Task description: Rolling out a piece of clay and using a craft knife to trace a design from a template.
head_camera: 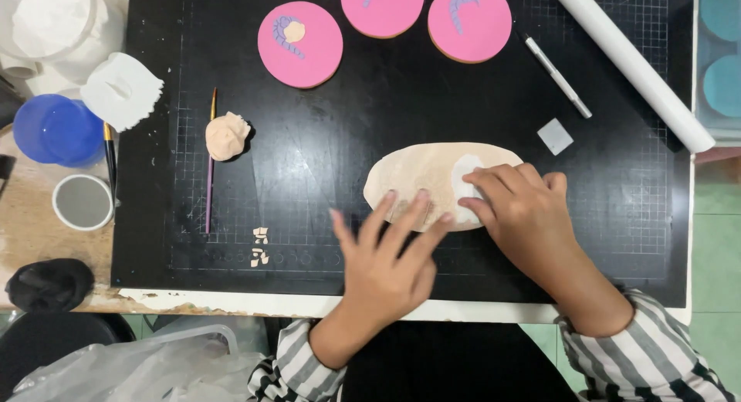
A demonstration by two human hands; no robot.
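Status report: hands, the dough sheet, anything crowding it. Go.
Left hand flat, fingers spread on dough sheet. Right hand pressing white patch onto it. Mat around sheet bare; dough lump well off left.

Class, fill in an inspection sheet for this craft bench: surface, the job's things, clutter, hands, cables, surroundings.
Surface: black gridded cutting mat on a worn table.
Job's things: rolled-out beige oval sheet with a white cutter on it.
Clutter: three pink discs, beige lump, brush, white rolling pin, craft knife, blue cup.
Hands: left hand flat on the sheet's edge; right hand pressing the cutter.
Cables: nothing seen.
Surroundings: plastic bag, green tiled floor.
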